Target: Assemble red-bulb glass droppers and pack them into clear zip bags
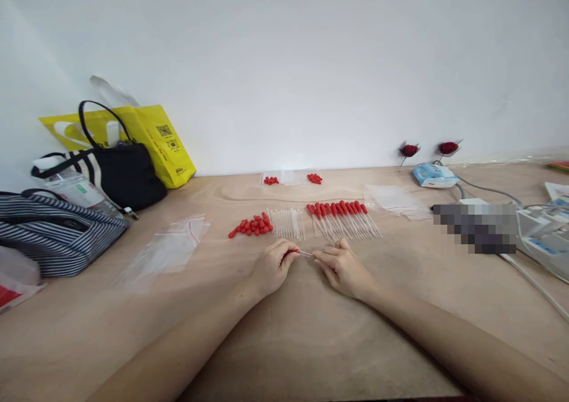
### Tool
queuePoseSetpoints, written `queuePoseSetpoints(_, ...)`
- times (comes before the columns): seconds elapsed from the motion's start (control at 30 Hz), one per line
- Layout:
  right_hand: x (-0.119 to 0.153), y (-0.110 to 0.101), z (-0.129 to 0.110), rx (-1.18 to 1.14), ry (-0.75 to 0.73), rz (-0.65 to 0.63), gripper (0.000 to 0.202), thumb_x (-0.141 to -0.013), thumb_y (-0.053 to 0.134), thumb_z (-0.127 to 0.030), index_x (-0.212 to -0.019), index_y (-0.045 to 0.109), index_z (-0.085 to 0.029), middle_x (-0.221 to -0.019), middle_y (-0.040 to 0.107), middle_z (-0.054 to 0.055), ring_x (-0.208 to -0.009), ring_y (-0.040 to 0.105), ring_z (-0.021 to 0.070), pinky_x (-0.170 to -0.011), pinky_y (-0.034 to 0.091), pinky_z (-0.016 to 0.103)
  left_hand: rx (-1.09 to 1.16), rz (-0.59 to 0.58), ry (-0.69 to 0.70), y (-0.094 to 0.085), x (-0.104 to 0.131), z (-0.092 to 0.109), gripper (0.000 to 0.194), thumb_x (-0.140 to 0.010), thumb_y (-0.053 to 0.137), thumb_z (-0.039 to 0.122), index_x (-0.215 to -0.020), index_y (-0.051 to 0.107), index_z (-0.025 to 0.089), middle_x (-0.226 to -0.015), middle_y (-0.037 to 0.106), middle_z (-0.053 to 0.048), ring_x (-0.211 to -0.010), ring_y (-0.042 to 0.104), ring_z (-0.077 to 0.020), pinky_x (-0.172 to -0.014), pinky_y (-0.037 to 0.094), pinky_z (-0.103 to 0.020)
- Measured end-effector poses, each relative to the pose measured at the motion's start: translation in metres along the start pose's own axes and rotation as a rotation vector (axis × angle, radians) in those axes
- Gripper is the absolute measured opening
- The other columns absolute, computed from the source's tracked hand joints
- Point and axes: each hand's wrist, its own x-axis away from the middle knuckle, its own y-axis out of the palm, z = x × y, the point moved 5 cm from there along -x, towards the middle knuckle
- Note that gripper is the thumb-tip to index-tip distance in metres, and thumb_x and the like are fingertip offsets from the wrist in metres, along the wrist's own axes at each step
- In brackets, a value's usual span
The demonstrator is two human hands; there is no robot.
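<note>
I see my left hand (272,267) and right hand (341,268) meeting at table centre, fingers of both pinched on one thin dropper (304,253) held level between them. Loose red caps (251,226) lie at eleven o'clock, bare tubes (288,223) at twelve, finished droppers (343,218) at one, on the wooden table (284,331).

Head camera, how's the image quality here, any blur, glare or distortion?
Head view: soft, even light, faint shadows, no strong glare; wide-angle stretch bends the table edge; a pixelated block hides something at right; the glass tube between left hand and right hand is barely resolved.
</note>
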Motion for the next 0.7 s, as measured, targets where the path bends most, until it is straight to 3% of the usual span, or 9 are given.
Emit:
queuePoseSetpoints(0.2,-0.001,-0.01,-0.001,0.162,-0.139,0.005,0.03,-0.084,0.033,-0.011,-0.083,0.062,-0.017,-0.063,0.059,0.001,-0.051,0.039,0.01,-0.063,0.019,0.031,-0.106,-0.13,0.126,0.007,0.004,0.008,0.018,-0.088,0.037,0.021,-0.083,0.053,0.016,-0.079,0.055,-0.004,-0.071,0.052,-0.0146,-0.067,0.042,-0.026)
queuePoseSetpoints(0.43,-0.001,-0.01,-0.008,0.191,-0.179,0.082,0.03,-0.084,0.034,-0.015,-0.069,0.06,-0.015,-0.059,0.055,0.0,-0.05,0.035,0.0092,-0.063,0.018,0.031,-0.207,-0.159,0.259,0.012,0.004,0.015,0.022,-0.089,0.034,0.023,-0.081,0.053,0.015,-0.078,0.057,-0.006,-0.071,0.052,-0.0162,-0.068,0.042,-0.029)
queuePoseSetpoints(0.7,-0.004,-0.006,-0.003,0.135,-0.128,0.027,0.03,-0.088,0.034,-0.021,-0.078,0.061,-0.017,-0.065,0.06,0.001,-0.057,0.045,0.0105,-0.067,0.021,0.031,-0.146,-0.138,0.186,0.009,0.002,0.012,0.018,-0.087,0.041,0.024,-0.079,0.055,0.017,-0.078,0.06,-0.005,-0.073,0.054,-0.0162,-0.071,0.041,-0.029)
